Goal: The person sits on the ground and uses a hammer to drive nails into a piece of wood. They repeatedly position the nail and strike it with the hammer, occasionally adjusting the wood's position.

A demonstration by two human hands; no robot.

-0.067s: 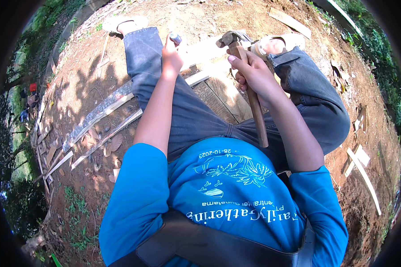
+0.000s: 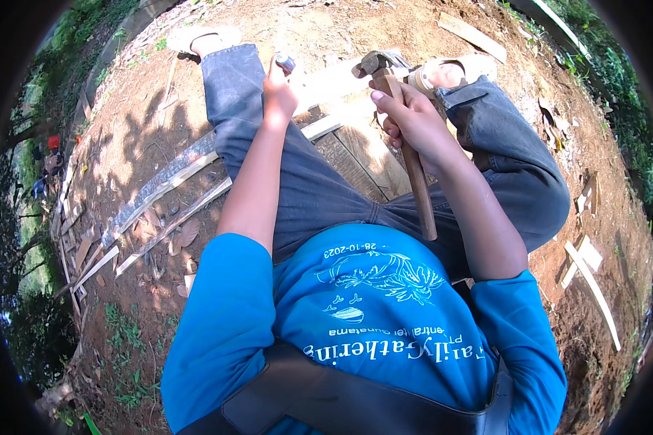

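Hammer in the head view has not visibly moved: the right hand wraps its fingers round the wooden shaft, hiding part. The left hand, likewise unchanged, grips a dark-ended tool. Planks lie between the jeans, wood strips leftward; glare obscures detail ahead.

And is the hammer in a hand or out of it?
In: the right hand grips the hammer by its wooden handle, with the metal head showing beyond the grip.
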